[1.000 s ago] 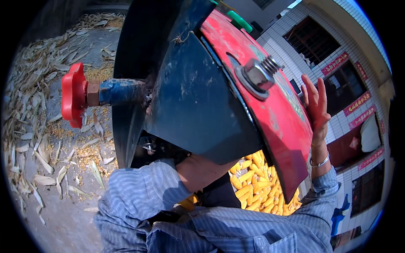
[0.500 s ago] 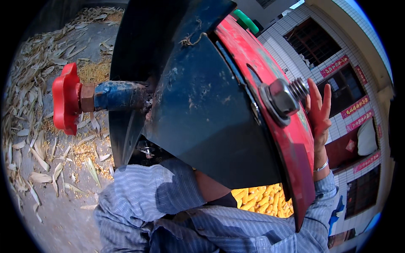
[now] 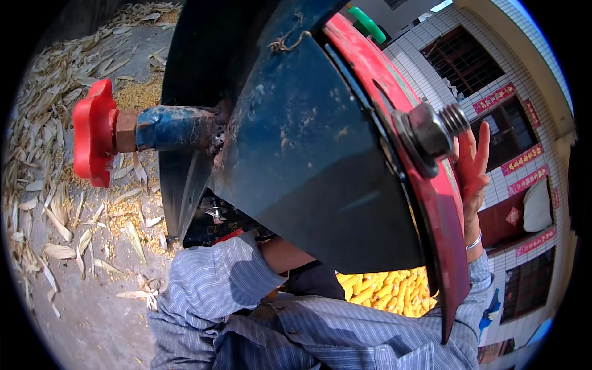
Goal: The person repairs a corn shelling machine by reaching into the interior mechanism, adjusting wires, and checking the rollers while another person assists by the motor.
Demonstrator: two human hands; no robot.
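Note:
A dark blue metal machine housing [image 3: 308,172] with a curved red panel [image 3: 438,216] fills the middle of the view. A red star-shaped knob [image 3: 94,134] sticks out from its left side on a blue threaded stub [image 3: 176,127]. On the red panel a large bolt [image 3: 431,131] stands out. My right hand [image 3: 473,176] is raised behind the red panel's outer edge, fingers stretched and apart, its inner side partly hidden. My left forearm [image 3: 285,256] passes beneath the blue housing, which hides the hand. Yellow corn cobs [image 3: 391,291] lie below the housing, between my arms.
Dry husks [image 3: 58,250] and loose kernels [image 3: 132,216] cover much of the concrete floor at left. A tiled building with barred windows [image 3: 462,60] and red paper strips stands at right. A white sack [image 3: 538,206] rests by its wall. Something green [image 3: 367,23] shows at the top.
My left sleeve has shifted a little, and more of the forearm and the gap under the housing shows. The right hand keeps its spread pose. The whole view has shifted slightly.

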